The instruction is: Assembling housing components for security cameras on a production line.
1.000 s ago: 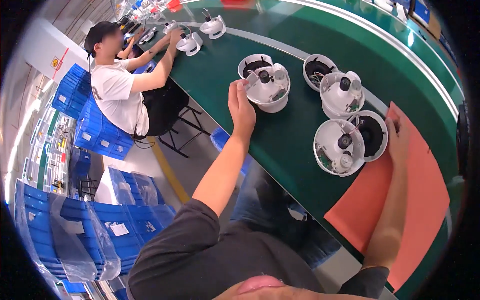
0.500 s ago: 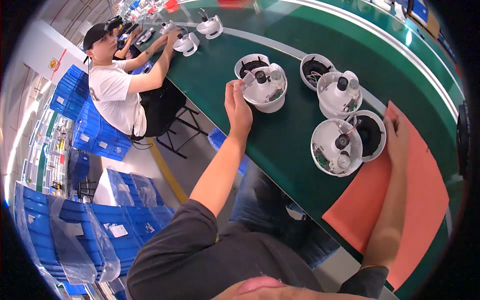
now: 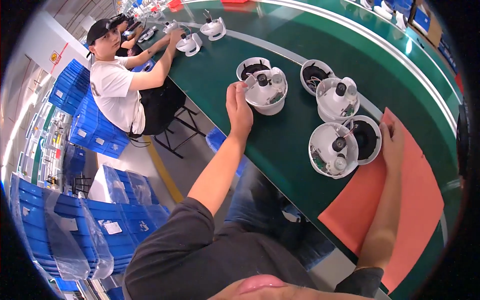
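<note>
My left hand [image 3: 241, 111] has its fingers closed at the left edge of a round white camera housing [image 3: 269, 103] with a black lens. Behind that housing sits a white cover [image 3: 243, 65] lined in black. My right hand [image 3: 393, 143] is curled at the rim of another black-lined white cover [image 3: 372, 159]; its fingertips are partly hidden. That cover adjoins an open white camera housing [image 3: 325, 145] showing a lens and a green circuit board. Between the hands, farther off, are a third housing [image 3: 331, 110] and its cover [image 3: 308, 67], joined by thin wires.
An orange mat [image 3: 417, 200] lies under my right forearm on the green bench [image 3: 290, 165]. At far left, a co-worker [image 3: 115, 85] handles a white unit [image 3: 189, 46], with another white unit [image 3: 214, 29] nearby. Blue crates [image 3: 135, 227] stand on the floor to the left.
The whole view has shifted slightly. Both hands stay at the same housing and cover, with no clear movement of the parts.
</note>
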The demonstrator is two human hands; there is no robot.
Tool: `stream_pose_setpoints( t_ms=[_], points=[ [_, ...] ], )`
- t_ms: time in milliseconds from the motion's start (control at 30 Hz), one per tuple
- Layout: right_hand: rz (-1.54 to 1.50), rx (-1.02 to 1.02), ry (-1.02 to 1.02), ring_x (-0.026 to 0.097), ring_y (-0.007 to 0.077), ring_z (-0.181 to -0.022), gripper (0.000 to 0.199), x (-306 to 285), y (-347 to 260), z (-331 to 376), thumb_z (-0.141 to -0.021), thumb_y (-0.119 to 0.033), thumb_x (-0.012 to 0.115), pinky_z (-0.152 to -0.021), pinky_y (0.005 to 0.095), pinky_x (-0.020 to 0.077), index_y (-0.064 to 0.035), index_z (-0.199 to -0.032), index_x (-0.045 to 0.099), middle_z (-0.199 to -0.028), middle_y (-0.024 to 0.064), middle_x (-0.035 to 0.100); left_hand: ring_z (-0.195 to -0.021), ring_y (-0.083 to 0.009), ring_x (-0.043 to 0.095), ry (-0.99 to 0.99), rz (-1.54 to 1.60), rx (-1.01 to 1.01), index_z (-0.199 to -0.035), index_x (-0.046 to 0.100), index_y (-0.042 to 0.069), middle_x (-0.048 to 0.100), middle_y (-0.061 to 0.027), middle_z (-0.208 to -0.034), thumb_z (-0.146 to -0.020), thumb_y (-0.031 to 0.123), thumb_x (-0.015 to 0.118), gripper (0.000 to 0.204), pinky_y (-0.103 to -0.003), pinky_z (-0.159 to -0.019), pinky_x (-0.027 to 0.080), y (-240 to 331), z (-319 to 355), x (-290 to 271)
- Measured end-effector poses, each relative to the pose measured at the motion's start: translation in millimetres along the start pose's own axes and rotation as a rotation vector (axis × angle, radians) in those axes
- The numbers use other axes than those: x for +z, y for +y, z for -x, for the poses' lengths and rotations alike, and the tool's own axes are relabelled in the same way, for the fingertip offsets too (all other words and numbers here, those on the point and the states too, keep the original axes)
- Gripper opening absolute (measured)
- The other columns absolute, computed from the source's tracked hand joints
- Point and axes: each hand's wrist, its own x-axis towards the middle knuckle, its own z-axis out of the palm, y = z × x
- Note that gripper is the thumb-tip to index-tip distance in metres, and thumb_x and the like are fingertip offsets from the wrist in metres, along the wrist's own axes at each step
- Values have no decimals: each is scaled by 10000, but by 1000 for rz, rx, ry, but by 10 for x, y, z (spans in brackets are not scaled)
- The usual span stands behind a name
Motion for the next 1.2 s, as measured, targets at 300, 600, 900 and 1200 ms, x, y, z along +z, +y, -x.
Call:
stream_pose_setpoints(
  t_ms=[300, 600, 900, 1200],
  points=[
    [127, -59, 37, 493, 106, -727, 266, 2, 195, -33, -981, -176, 576, -644, 265, 410, -4, -1183, 558, -798, 18, 523, -932, -180, 537, -8, 7, -13, -979, 576, 11, 592, -77, -955, -1040, 249, 422, 290, -303, -868, 416, -27, 2, -8],
    [105, -51, 30, 502, 114, -741, 371, -89, 158, 5, -967, -152, 587, -672, 269, 430, -39, -1316, 539, -816, 16, 542, -957, -149, 524, 14, 13, -3, -979, 588, 19, 585, -55, -1001, -1043, 224, 391, 292, -287, -894, 412, 84, 39, 75],
    [-11, 76, -22, 523, 138, -771, 352, 2, -143, 34, -953, -150, 607, -727, 290, 458, -22, -1274, 545, -851, 46, 570, -961, -138, 524, -9, 77, -22, -1070, 554, 10, 569, -55, -1001, -1055, 227, 345, 302, -273, -906, 403, 43, -12, 3],
    [-40, 37, -15, 564, 138, -798, 406, 0, 24, -9, -946, -119, 607, -749, 282, 473, -79, -1344, 539, -881, 54, 609, -943, -148, 537, -13, 82, -36, -1084, 566, 25, 594, -56, -1006, -1051, 292, 346, 348, -293, -878, 409, -52, -12, -5]
  ],
)
